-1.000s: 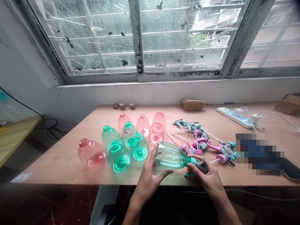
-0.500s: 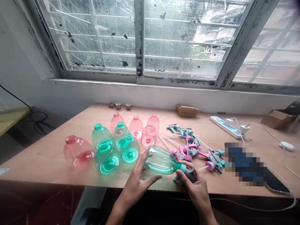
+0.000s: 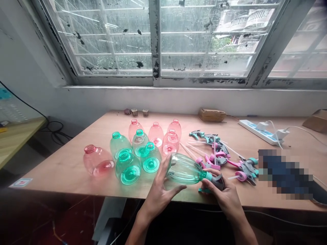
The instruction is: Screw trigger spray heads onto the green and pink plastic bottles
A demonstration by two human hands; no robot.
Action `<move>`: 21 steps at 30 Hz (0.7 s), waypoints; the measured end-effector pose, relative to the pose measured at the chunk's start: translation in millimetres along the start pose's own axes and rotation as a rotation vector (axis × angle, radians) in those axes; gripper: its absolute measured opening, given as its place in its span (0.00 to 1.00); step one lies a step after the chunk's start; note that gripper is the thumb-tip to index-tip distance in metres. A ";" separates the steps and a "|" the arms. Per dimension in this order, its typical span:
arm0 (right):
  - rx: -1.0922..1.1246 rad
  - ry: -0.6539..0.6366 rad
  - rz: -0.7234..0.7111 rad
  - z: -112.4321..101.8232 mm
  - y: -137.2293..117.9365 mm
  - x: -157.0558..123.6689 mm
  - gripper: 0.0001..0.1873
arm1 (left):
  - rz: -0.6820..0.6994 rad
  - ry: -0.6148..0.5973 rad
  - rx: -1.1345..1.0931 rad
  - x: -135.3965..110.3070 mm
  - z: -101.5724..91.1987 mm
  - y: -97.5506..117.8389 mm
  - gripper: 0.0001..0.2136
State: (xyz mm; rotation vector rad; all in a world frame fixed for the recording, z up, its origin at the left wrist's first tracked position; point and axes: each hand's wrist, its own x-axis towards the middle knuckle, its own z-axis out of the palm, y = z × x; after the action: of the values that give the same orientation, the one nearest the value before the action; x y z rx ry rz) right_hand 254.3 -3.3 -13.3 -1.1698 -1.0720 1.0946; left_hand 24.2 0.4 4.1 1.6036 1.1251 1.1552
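Observation:
A clear green spray bottle [image 3: 186,170] lies sideways between my hands above the front of the table, its base to the left. My left hand [image 3: 163,190] cups the base, fingers behind it and thumb held away underneath. The fingers of my right hand [image 3: 223,193] are closed around the neck, where a teal collar and grey trigger head [image 3: 216,180] sit on the bottle. The head's teal trigger [image 3: 204,190] hangs below. To the left stand several open green bottles [image 3: 128,170] and pink bottles [image 3: 170,142]. One pink bottle [image 3: 98,162] leans at the far left.
Several loose pink, teal and grey spray heads [image 3: 217,158] with tubes lie right of the bottles. Farther right are a power strip [image 3: 260,132] with plugs and a dark, pixelated object [image 3: 283,175]. A cardboard piece [image 3: 212,115] and small cubes [image 3: 134,112] sit near the wall.
The camera view has turned slightly left, so the table's contents appear farther right. Both hands keep nearly the same hold on the green spray bottle.

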 end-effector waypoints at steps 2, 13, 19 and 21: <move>-0.006 -0.029 0.009 -1.3 0.4 1.8 0.29 | -0.010 -0.003 -0.006 -0.2 -0.2 0.2 0.44; 0.024 -0.069 0.053 -1.6 1.8 2.6 0.29 | 0.026 0.015 -0.052 -5.8 0.7 -8.9 0.51; 0.029 -0.095 0.066 -3.3 0.0 2.5 0.30 | 0.022 0.035 -0.079 -1.8 1.5 -7.1 0.45; 0.045 -0.091 0.067 -4.1 0.1 3.4 0.30 | 0.042 0.037 -0.091 0.1 2.0 -6.5 0.42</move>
State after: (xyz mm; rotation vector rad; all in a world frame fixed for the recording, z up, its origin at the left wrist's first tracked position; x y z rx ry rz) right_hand 258.8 -0.5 -13.6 -1.1355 -1.0789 1.2280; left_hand 24.9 1.9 -2.5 1.5478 1.0520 1.2503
